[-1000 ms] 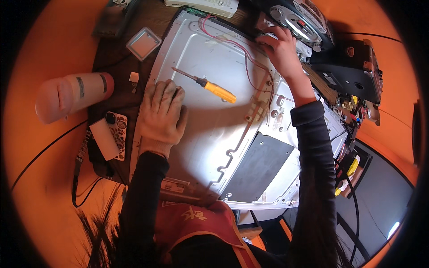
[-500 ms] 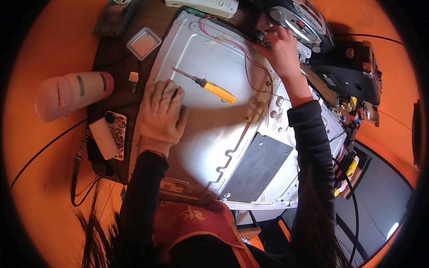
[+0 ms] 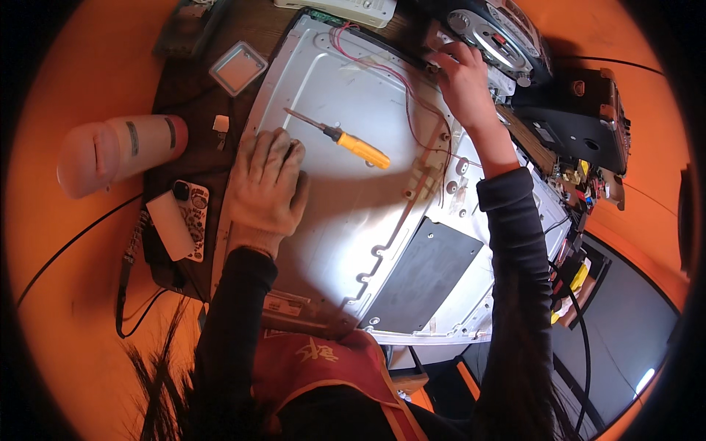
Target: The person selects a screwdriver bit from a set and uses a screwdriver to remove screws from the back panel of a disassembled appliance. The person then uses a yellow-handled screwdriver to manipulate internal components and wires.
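Observation:
A large silver metal panel, like the back of a flat screen, lies across the table before me. My left hand rests flat near its left edge, fingers stretched out and holding nothing. Just beyond those fingers, a screwdriver with a yellow handle lies on the metal, its tip toward the left. My right hand is at the panel's far right corner, beside the silver and black radio. Its fingers are bent together; what they pinch, if anything, is too small to make out. Thin red wires run over the panel.
On the left are a pale bottle, a phone and a small square tray. A black speaker box stands at the right, with small clutter nearby. A white device sits at the far edge.
My right hand has shifted slightly at the far corner, its fingers drawing closer together. My left hand and the screwdriver stay where they were.

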